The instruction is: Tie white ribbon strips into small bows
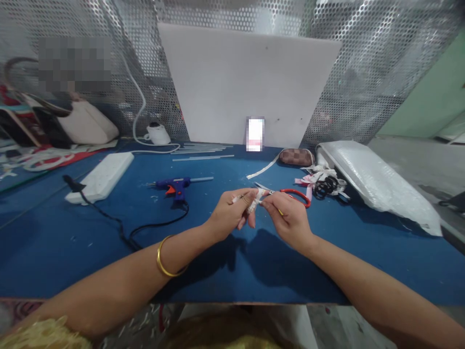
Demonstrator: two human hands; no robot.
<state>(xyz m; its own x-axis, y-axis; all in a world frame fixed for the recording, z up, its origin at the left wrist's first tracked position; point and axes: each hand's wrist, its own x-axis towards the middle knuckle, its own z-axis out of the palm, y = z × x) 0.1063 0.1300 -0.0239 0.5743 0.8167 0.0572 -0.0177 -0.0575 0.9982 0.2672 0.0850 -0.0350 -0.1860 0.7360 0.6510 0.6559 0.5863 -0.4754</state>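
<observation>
Over the middle of the blue table, my left hand (234, 213) is closed on a small folded white ribbon (253, 206) with dark print. My right hand (288, 215) meets it from the right, with thumb and forefinger pinched at the ribbon's edge. A small yellow bit shows at the right fingers; what it is I cannot tell. Just behind my right hand lie scissors (296, 196) with red handles, their blades pointing left and partly hidden by the hands.
A blue glue gun (176, 186) lies left, its black cord running past a white power strip (103, 177). Clear glue sticks (203, 158) lie behind. A lit phone (255, 134) leans on a white board (250, 82). Right are a checkered pouch (296, 157), black bands (325, 187) and a plastic-wrapped package (374, 179).
</observation>
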